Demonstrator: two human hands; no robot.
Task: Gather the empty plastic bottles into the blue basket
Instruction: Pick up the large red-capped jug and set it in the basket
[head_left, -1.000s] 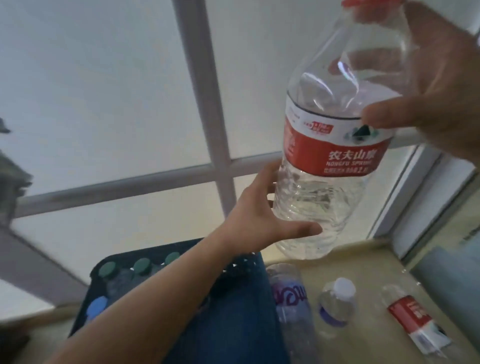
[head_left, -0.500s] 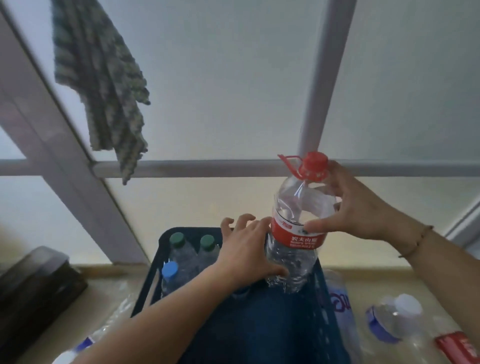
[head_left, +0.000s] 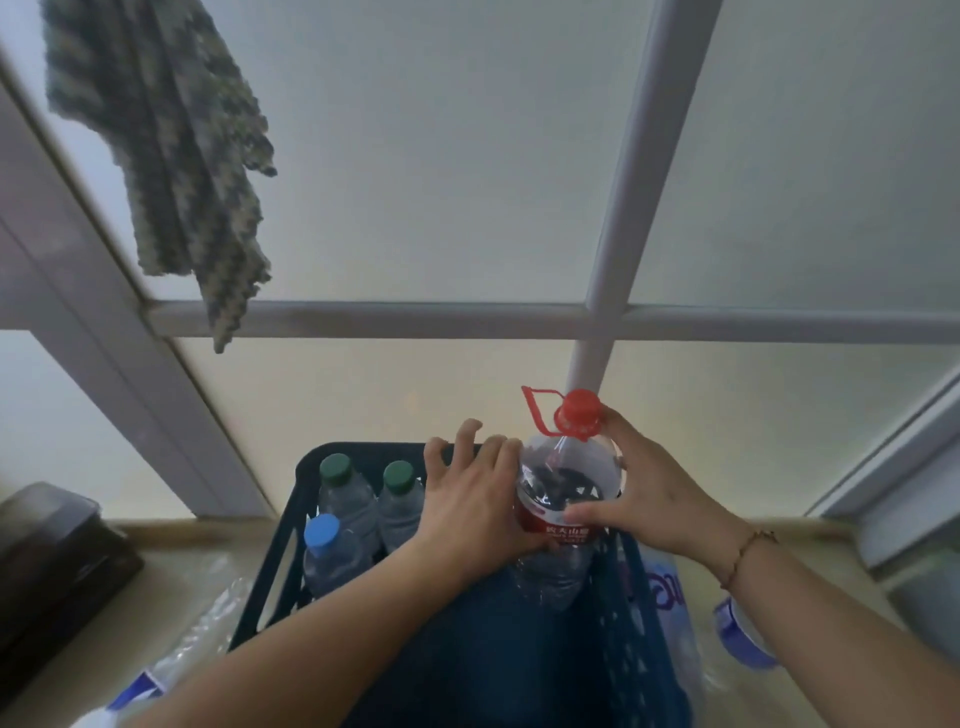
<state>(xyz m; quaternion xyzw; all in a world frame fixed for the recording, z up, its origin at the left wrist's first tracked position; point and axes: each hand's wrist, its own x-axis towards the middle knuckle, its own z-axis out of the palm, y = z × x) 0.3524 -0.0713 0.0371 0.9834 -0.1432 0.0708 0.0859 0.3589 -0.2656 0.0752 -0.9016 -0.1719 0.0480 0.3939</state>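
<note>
Frosted window behind; both hands, left hand (head_left: 467, 512) and right hand (head_left: 644, 499), clamped on red-labelled bottle (head_left: 563, 499) inside blue basket (head_left: 270, 577).

The big bottle (head_left: 566, 499) bears a red label (head_left: 558, 527) with blurred white Chinese characters.

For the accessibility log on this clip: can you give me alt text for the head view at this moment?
Two bare hands, left hand and right hand, hold a large clear bottle with a red cap upright in a blue basket. Three smaller capped bottles already stand in the basket's far left corner. More bottles lie on the floor beside it, under a frosted window.
</note>
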